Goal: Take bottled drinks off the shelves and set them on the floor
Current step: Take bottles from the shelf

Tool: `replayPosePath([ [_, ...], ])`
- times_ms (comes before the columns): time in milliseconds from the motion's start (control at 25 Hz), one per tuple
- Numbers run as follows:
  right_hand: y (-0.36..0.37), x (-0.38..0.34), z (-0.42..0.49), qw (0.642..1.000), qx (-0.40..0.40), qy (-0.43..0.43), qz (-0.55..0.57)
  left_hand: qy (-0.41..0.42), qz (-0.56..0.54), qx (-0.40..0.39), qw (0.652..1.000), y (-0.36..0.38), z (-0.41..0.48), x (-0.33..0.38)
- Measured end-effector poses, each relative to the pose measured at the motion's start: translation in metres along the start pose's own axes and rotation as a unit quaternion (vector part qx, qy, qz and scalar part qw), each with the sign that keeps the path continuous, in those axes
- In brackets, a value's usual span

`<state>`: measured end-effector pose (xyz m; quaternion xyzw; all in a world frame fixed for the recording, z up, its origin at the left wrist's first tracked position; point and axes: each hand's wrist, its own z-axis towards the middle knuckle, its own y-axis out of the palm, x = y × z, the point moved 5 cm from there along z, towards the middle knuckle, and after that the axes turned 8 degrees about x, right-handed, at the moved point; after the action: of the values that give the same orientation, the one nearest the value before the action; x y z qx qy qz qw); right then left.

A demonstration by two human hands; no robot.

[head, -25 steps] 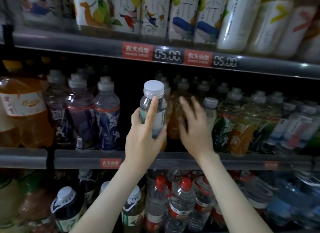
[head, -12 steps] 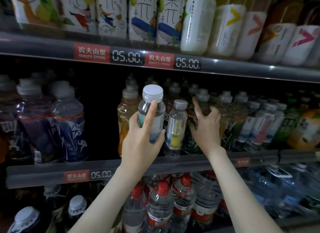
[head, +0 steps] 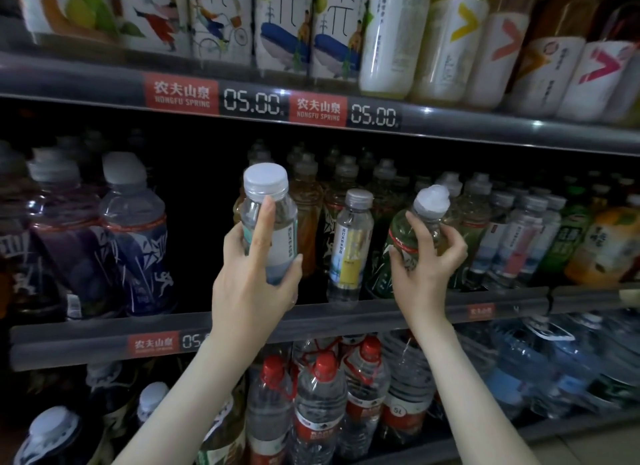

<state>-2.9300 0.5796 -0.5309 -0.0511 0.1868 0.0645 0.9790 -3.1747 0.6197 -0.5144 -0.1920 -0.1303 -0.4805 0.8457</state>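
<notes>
Left hand (head: 254,284) grips clear bottle (head: 270,222) off shelf (head: 381,314); right hand (head: 427,260) wraps tilted green bottle (head: 412,243), likely pulling it free.

On the upper shelf edge (head: 86,83), two red tags (head: 181,90) read 农夫山泉 NONGFU SPRING, each beside a price display (head: 251,101) showing 05.00; the lower shelf edge (head: 69,340) bears a 农夫山泉 tag (head: 153,344), and a large water bottle (head: 403,416) says 5L.
</notes>
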Motion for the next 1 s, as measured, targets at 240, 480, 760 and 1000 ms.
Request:
replayPosePath([
  [240,-0.023,-0.051,0.027,0.989,0.024,-0.144,0.024,-0.003,-0.002,0.009,1.0,-0.015,0.004,-0.008],
  [480,-0.019,-0.089,0.033,0.986,-0.093,-0.087,0.109,-0.05,-0.028,0.004,0.998,-0.026,0.005,-0.026],
  [760,0.038,-0.112,0.015,0.973,-0.132,0.001,0.187,-0.065,-0.002,-0.01,0.998,-0.045,0.001,-0.048],
  [1000,0.066,-0.109,-0.002,0.964,-0.158,0.106,0.185,-0.075,-0.002,-0.027,0.997,-0.042,-0.01,-0.048],
])
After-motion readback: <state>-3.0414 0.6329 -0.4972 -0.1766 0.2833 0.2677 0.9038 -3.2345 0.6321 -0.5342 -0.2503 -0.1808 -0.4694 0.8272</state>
